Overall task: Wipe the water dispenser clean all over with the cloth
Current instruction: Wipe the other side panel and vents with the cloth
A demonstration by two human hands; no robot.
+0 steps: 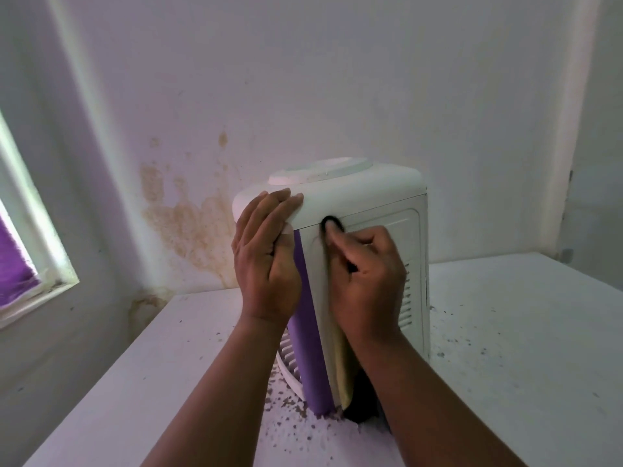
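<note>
White water dispenser [354,197] stands upright, purple front [306,332] facing left.

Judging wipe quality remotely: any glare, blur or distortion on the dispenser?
Head view: soft purplish light, no glare on the water dispenser; wide-angle bending tilts walls; slight softness overall; cloth shaded under the right hand; left hand sharp enough.

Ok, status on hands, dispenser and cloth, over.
Left hand flat on white-and-purple plastic water dispenser's top edge. Right hand pinching pale yellow cloth against side panel. Nothing blocking.
</note>
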